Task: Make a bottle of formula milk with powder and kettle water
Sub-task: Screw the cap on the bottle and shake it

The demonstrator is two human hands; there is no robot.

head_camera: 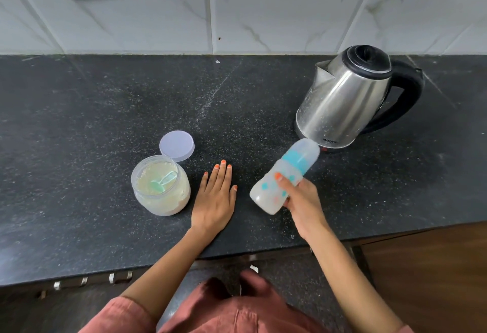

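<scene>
Bottle (279, 182), capped and tilted, is held over the table (105, 122) near its front edge by the right hand (303, 201), fingers (286, 184) clamped around it, apparently for shaking; left hand (216, 195), fingers straight and together, rests flat beside the open powder jar (160, 188).

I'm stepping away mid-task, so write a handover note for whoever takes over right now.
Left hand flat on the counter, holding nothing.
Right hand grips the capped bottle, tilted toward the kettle.
Powder jar open, scoop inside; its lid lies just behind it.
Kettle stands at right rear, lid shut.
Done: bottle capped.
Left: bottle's contents unclear, so check the mix; close the jar.
</scene>
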